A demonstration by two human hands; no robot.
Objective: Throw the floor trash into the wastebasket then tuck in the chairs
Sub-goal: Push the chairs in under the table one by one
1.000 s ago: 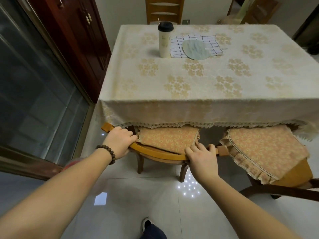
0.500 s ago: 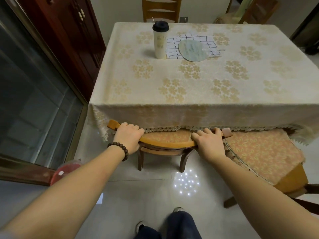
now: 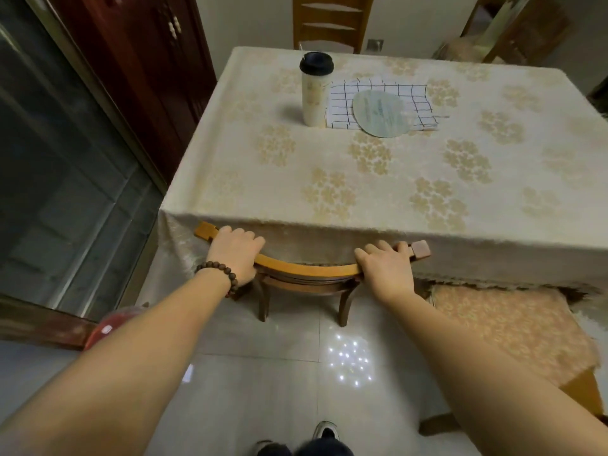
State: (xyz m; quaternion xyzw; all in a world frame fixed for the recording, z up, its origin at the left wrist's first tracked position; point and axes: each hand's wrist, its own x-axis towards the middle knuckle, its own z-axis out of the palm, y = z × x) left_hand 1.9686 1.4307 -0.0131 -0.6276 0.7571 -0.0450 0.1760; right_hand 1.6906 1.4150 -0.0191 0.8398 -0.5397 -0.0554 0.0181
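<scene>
Left hand: the left hand (image 3: 235,250) curls over the curved top rail of the chair (image 3: 307,270) near its left end; its grip is closed around the rail; a bracelet (image 3: 219,274) of dark beads sits on the wrist
Right hand: the right hand (image 3: 385,268) wraps the same rail near its right end; fingers lie over the top edge, so its grip is closed on the rail too
Chair: the seat is hidden under the counter (image 3: 378,179); the top rail lies against the hanging edge of the tablecloth (image 3: 289,199); two back legs stand on the tiled floor (image 3: 263,373)
Second chair: a second chair (image 3: 513,337) with a patterned cushion stands to the right, partly out from under the counter; its seat is mostly in the open
Counter top: a tall cup (image 3: 315,90) with a dark lid stands upright; just beside it lies a checked cloth (image 3: 342,106) with a round hand fan (image 3: 381,113) on top
Floor: a red round thing (image 3: 98,330) shows by the left forearm, mostly hidden, so what it is cannot be told; a shoe (image 3: 325,431) shows at the bottom edge
Surroundings: a glass door (image 3: 59,166) on the left; a dark red cabinet (image 3: 141,57) behind it; another wooden chair (image 3: 332,21) at the far side of the counter
</scene>
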